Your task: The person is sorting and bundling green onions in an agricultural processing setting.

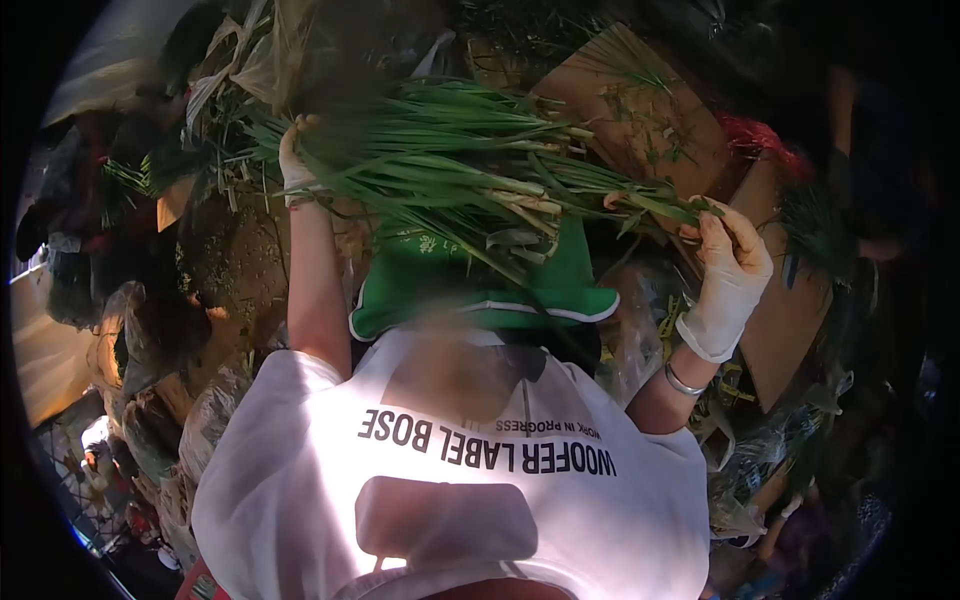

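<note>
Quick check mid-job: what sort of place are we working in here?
Probably a market stall or packing spot for greens or cut flowers. The left hand and right hand, both gloved, grip a bundle of long green stems; flattened cardboard and plastic bags lie around.

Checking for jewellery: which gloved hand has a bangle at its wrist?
The right hand, gripping one end of the bundle of green stalks; a silver bangle sits below its glove cuff. The left hand shows none.

Both arms reach forward: gloved right hand (pixel 730 275) pinched tight, left hand (pixel 297 160) seemingly clenched too, bare forearm stretched.
</note>
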Action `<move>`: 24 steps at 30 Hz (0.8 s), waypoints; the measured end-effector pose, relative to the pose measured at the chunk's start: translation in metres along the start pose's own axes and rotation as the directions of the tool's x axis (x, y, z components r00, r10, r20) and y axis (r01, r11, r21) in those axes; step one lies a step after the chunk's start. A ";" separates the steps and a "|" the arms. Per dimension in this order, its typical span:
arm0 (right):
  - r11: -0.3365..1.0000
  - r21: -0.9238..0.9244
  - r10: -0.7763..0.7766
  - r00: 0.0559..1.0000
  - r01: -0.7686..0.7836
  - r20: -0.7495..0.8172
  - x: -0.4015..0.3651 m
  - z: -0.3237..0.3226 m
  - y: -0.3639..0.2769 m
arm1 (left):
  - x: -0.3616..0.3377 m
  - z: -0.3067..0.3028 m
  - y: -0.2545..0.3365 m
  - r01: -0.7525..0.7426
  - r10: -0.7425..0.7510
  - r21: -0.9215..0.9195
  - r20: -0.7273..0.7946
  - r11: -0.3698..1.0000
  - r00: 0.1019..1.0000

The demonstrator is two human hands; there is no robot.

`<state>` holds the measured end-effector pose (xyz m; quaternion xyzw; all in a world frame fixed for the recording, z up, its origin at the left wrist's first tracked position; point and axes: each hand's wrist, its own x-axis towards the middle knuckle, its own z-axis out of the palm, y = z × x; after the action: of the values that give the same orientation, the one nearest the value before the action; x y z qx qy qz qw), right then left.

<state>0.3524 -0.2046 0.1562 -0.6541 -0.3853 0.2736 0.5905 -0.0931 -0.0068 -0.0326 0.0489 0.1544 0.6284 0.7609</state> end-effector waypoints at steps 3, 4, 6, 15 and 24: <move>0.985 0.151 0.108 0.982 -0.084 -0.157 0.004 -0.037 0.025 | 0.007 -0.006 0.001 -0.084 0.083 0.014 0.056 0.996 0.995; 0.968 0.240 0.128 0.964 -0.071 -0.233 0.004 -0.050 0.030 | 0.016 -0.025 0.018 -0.051 0.048 0.031 0.086 0.998 0.995; 0.965 0.259 0.052 0.948 0.033 -0.314 0.007 -0.089 0.047 | 0.013 -0.022 0.015 -0.068 0.038 0.192 0.158 0.979 0.987; 0.957 0.202 -0.022 0.749 0.207 -0.663 -0.021 -0.192 0.068 | 0.005 -0.018 0.017 -0.089 0.071 0.198 0.098 0.976 0.993; 0.370 0.929 -0.055 0.998 0.000 0.023 0.006 -0.123 0.077 | 0.000 0.001 -0.008 -0.132 0.118 0.071 0.170 0.989 0.978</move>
<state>0.4700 -0.2689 0.0995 -0.1968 -0.1910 0.4490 0.8504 -0.0851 -0.0079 -0.0339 0.1414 0.1131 0.6619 0.7274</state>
